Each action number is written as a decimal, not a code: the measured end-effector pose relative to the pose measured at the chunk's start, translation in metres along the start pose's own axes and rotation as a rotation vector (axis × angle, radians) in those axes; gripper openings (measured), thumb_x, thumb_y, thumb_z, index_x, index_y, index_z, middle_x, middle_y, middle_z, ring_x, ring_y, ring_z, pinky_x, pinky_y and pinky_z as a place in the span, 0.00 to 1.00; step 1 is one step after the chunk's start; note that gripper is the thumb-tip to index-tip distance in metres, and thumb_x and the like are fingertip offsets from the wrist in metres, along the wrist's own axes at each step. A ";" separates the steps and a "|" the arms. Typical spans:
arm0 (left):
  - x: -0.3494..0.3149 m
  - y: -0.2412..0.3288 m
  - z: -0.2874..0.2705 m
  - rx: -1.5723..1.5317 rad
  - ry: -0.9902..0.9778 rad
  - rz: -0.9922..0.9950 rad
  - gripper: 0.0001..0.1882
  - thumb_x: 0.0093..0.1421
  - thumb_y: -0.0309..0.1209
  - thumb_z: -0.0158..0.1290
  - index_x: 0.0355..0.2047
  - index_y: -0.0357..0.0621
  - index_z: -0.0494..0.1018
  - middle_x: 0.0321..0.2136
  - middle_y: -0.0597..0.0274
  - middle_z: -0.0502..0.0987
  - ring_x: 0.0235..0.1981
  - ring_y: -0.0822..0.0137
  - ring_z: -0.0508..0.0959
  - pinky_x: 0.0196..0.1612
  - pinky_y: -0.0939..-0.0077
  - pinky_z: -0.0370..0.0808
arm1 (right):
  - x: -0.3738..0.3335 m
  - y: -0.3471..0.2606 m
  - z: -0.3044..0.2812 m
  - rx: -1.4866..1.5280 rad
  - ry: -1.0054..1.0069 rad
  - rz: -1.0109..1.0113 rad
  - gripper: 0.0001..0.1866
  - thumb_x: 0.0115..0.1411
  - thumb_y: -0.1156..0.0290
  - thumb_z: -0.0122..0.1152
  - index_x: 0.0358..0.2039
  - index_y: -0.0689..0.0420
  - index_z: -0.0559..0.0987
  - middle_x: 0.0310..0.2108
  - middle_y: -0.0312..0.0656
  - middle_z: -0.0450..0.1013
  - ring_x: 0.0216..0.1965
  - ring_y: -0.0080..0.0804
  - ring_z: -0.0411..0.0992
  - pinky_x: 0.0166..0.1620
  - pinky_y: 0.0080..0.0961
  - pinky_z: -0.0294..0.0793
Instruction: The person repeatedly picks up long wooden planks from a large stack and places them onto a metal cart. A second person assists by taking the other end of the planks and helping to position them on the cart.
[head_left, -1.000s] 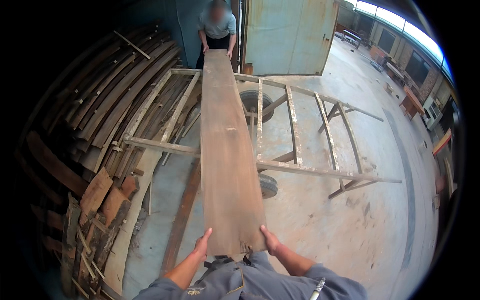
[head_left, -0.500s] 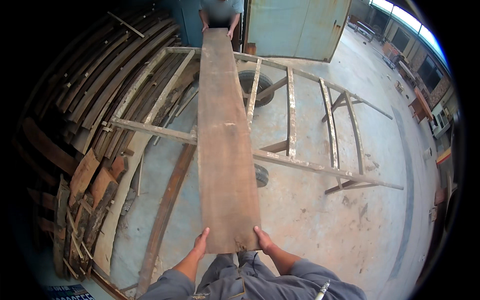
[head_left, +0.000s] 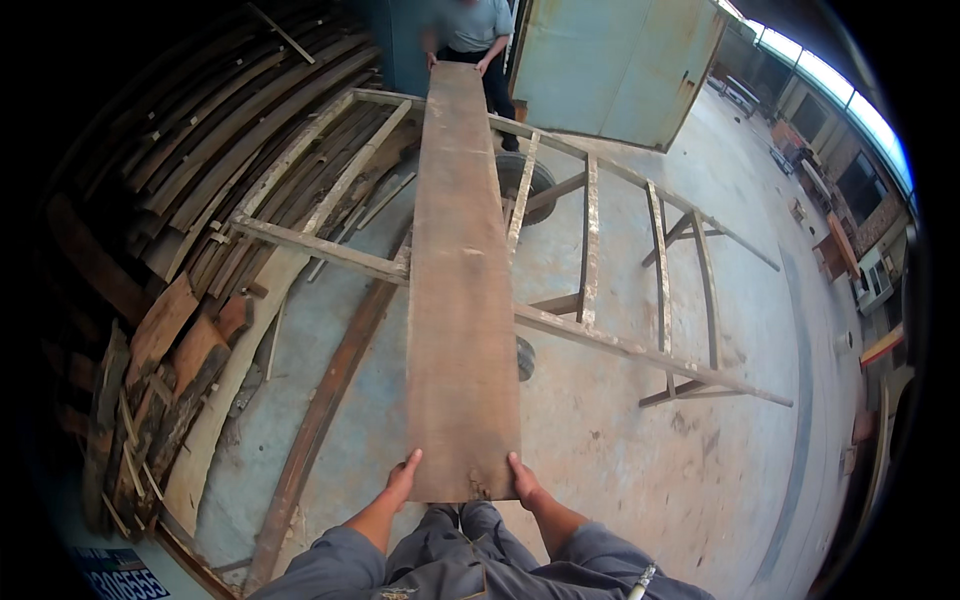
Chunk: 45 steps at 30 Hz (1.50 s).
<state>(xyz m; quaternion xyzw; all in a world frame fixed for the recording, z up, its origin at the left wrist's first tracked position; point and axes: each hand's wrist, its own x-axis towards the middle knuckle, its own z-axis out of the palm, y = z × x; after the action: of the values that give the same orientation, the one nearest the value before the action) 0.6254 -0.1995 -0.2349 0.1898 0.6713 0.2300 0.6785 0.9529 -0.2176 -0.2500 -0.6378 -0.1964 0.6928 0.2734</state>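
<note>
A long, wide brown wooden plank (head_left: 462, 300) stretches away from me across a wooden frame rack (head_left: 600, 335). My left hand (head_left: 402, 478) grips its near left corner, thumb on top and fingers hidden beneath. At the near right corner my right hand (head_left: 524, 480) holds the edge the same way. Another person (head_left: 470, 30) stands at the far end, with both hands on the plank's far corners. Whether the plank rests on the rack or hangs just above it, I cannot tell.
Stacked boards (head_left: 230, 150) fill the left side, with rough-edged slabs (head_left: 165, 360) nearer me. A long brown beam (head_left: 330, 420) lies on the floor left of the plank. A wheel (head_left: 525, 185) sits under the rack. A pale blue metal door (head_left: 610, 70) stands behind.
The view has shifted, so the rack and far end sit a little differently in the picture. Both my hands keep their hold on the plank; the other person shows more fully.
</note>
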 end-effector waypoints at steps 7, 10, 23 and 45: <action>0.004 0.018 -0.018 0.131 0.083 0.040 0.59 0.60 0.72 0.51 0.67 0.23 0.60 0.66 0.36 0.66 0.68 0.48 0.66 0.69 0.55 0.62 | 0.000 0.005 0.023 -0.012 -0.084 0.083 0.51 0.66 0.28 0.47 0.70 0.64 0.65 0.68 0.51 0.66 0.67 0.42 0.66 0.71 0.37 0.58; -0.041 0.055 -0.015 0.124 0.065 0.029 0.57 0.62 0.70 0.50 0.68 0.24 0.59 0.66 0.39 0.66 0.68 0.50 0.66 0.69 0.57 0.63 | -0.005 0.007 0.042 -0.020 -0.046 0.076 0.55 0.63 0.25 0.47 0.68 0.67 0.67 0.67 0.52 0.67 0.68 0.43 0.65 0.71 0.38 0.57; -0.074 -0.014 0.201 0.133 -0.069 0.016 0.55 0.66 0.68 0.46 0.68 0.21 0.59 0.68 0.42 0.64 0.68 0.53 0.66 0.69 0.60 0.63 | -0.110 -0.006 -0.185 0.038 0.039 0.137 0.54 0.61 0.23 0.49 0.68 0.61 0.69 0.69 0.50 0.66 0.70 0.45 0.63 0.73 0.42 0.53; -0.110 -0.179 0.643 0.400 -0.151 -0.012 0.58 0.65 0.73 0.41 0.65 0.19 0.60 0.64 0.34 0.69 0.68 0.49 0.67 0.69 0.63 0.63 | -0.209 0.042 -0.650 0.093 0.108 0.064 0.50 0.65 0.30 0.51 0.67 0.68 0.69 0.65 0.55 0.70 0.66 0.44 0.67 0.69 0.39 0.60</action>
<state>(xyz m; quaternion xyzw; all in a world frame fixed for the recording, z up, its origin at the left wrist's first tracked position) 1.2786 -0.3757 -0.2288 0.3333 0.6519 0.0732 0.6772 1.5995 -0.4309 -0.1849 -0.6670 -0.1285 0.6740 0.2904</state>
